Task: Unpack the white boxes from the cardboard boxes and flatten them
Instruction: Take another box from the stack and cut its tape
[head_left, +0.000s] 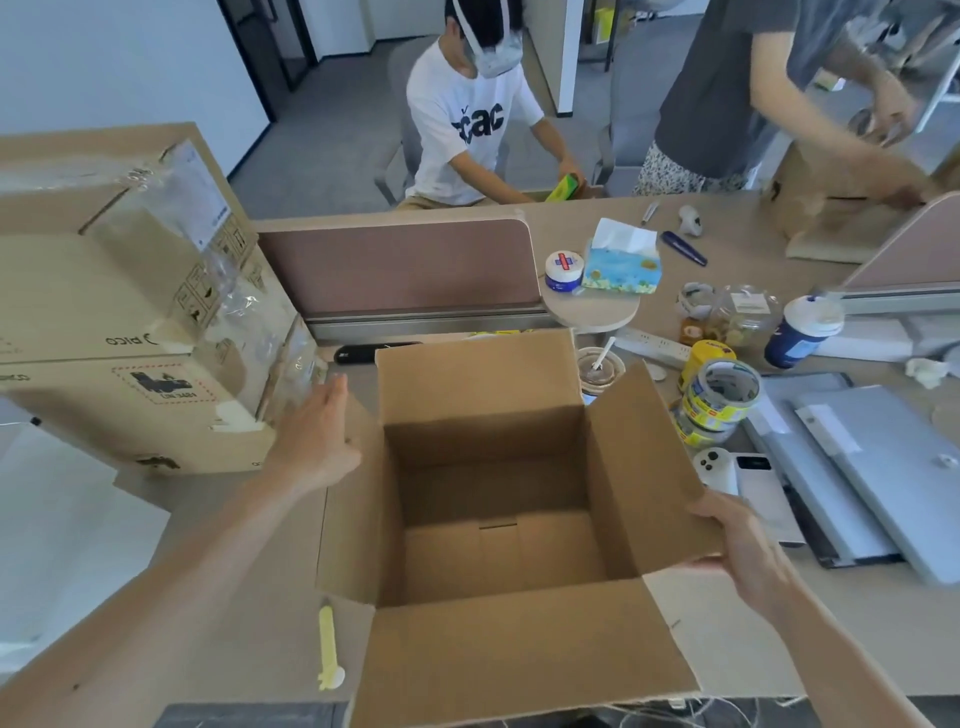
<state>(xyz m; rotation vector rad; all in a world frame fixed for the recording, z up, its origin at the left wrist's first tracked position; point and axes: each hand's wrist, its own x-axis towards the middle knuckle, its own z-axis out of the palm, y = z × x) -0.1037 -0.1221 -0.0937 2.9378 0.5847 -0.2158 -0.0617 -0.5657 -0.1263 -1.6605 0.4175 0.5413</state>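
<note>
Head view: a beige office desk (696, 639) carries three cardboard boxes. One open cardboard box (493, 551) stands directly left of the right hand (743, 545), which is curled round the corner of its right flap (639, 467), fingertips hidden. The near flap is cut off by the frame. The left hand (317, 431) holds nothing, fingers straight, above the left flap (353, 545). Just beyond it sit two stacked boxes (130, 415), film-wrapped.

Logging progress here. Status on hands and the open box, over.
Left hand open, over the left flap. Right hand grips the right flap. Open cardboard box empty. Yellow cutter lies beside it, clear of both hands.
</note>
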